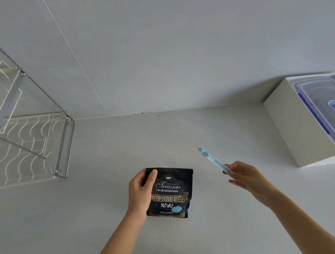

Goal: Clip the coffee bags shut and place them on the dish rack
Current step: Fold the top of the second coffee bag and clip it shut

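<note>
The dish rack [24, 136] stands at nine o'clock on the counter [183, 137]. At six o'clock the left hand [140, 190] grips the coffee bag [170, 194]; the right hand [245, 176] pinches a pale blue clip [212, 159] at four o'clock

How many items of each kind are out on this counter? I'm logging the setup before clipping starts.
Coffee bag: 1
Bag clip: 1
Dish rack: 1
White box: 1
Lidded plastic container: 1
Total: 5
</note>
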